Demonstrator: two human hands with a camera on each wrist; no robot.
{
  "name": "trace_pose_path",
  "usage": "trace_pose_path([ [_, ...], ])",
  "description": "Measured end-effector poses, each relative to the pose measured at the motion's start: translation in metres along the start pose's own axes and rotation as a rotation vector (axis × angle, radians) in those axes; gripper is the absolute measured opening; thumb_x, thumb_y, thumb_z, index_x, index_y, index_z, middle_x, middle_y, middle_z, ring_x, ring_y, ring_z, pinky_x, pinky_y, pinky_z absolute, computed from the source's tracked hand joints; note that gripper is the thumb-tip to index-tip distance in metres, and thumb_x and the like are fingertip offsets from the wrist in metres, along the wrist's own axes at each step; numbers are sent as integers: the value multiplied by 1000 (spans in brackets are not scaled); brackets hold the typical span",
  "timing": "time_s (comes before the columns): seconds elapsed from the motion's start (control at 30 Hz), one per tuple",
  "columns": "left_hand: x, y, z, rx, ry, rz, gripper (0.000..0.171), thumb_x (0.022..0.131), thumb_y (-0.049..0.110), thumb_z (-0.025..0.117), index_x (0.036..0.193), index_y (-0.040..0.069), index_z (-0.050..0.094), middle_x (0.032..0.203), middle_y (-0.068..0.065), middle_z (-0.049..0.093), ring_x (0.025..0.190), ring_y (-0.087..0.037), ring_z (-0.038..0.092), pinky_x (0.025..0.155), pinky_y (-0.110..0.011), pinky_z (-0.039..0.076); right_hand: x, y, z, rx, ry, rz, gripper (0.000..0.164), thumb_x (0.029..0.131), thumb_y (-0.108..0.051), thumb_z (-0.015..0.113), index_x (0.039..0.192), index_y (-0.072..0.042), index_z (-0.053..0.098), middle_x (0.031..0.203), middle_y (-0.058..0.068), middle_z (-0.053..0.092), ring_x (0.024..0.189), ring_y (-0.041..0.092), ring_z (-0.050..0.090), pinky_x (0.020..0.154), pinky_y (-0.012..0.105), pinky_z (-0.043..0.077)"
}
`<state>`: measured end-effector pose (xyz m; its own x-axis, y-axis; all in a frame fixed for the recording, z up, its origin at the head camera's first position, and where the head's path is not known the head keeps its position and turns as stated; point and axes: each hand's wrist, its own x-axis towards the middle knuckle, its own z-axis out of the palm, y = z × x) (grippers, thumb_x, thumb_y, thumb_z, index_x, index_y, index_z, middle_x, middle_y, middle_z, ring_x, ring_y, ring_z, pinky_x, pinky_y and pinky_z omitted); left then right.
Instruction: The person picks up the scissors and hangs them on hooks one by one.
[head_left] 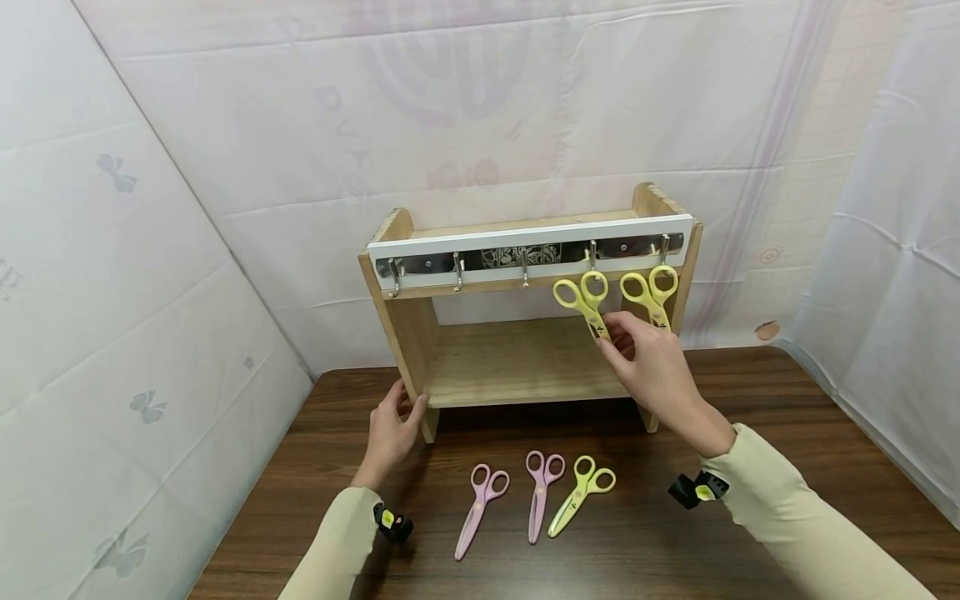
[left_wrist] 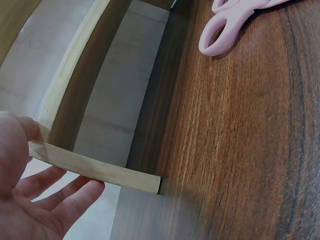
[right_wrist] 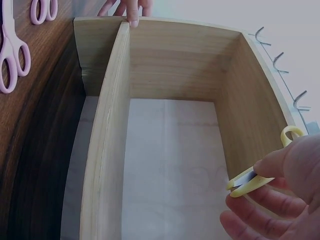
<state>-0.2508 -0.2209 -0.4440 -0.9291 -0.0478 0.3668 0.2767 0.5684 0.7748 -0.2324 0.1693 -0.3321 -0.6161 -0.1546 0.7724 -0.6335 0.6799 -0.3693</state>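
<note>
Through the head camera I see a dark-brown worktop (head_left: 795, 408) with streaky wood grain spreading below and to both sides of the left hand (head_left: 392, 427) and right hand (head_left: 651, 358). Well beyond both hands, I have a pale, creased rear wall covering (head_left: 637, 100) with faded pinkish lettering and a round motif; its mauve vertical stripe (head_left: 757, 183) runs beyond and to the right of the right hand. Left of the left hand, a white side covering (head_left: 187, 275) carries grey bow prints. Far right of the right hand, I see another whitish, wrinkled covering (head_left: 900, 250). Soft light leaves a dull sheen on the wood nearer me than the hands.
</note>
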Motion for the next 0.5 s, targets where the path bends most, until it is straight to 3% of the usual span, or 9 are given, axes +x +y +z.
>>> trace_pose_path([
  [0.5, 0, -3, 0, 2, 3, 5, 45, 105, 21, 62, 146, 6, 53, 134, -28, 63, 112, -41, 68, 87, -51, 60, 0, 0, 0, 7, -4, -3, 20, 88, 3, 77, 106, -1, 70, 82, 7, 72, 68, 18, 67, 58, 39, 58],
])
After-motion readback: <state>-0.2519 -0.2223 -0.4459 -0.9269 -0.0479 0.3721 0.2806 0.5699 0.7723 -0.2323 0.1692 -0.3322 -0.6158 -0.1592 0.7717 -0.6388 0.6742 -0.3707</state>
